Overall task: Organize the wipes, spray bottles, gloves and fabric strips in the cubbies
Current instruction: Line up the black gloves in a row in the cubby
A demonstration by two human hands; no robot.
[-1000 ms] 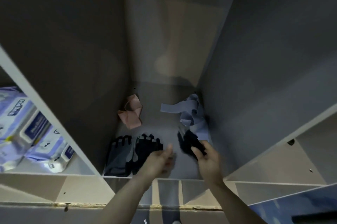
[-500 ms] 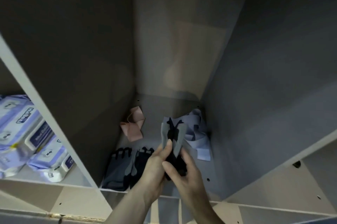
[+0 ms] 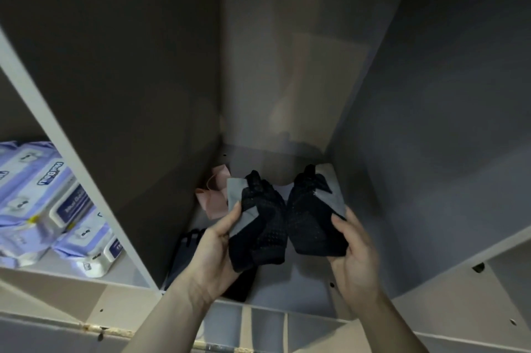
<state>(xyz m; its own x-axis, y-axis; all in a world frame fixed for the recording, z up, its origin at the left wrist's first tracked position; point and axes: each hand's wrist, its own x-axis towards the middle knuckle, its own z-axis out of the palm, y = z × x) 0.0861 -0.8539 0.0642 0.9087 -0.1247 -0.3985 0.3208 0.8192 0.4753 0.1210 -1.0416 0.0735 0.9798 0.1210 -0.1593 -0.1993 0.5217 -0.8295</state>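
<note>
My left hand [image 3: 214, 255] grips a black and grey glove [image 3: 258, 226] and my right hand [image 3: 355, 260] grips its mate [image 3: 313, 217]. Both gloves are held side by side, fingers pointing away from me, above the floor of the middle cubby [image 3: 290, 281]. A pink fabric strip [image 3: 214, 194] lies at the cubby's back left. Another pair of dark gloves [image 3: 186, 249] lies on the floor at the front left, mostly behind my left hand. The blue fabric strips are hidden behind the held gloves. Packs of wipes [image 3: 37, 200] are stacked in the left cubby.
A white divider panel [image 3: 74, 163] separates the left cubby from the middle one. The grey right wall [image 3: 431, 180] of the middle cubby stands close to my right hand. Another shelf [image 3: 502, 281] opens at the lower right.
The glove pair I had gathered in both hands has been lifted toward me and spread apart, one glove in each hand. The view has tilted closer into the cubby.
</note>
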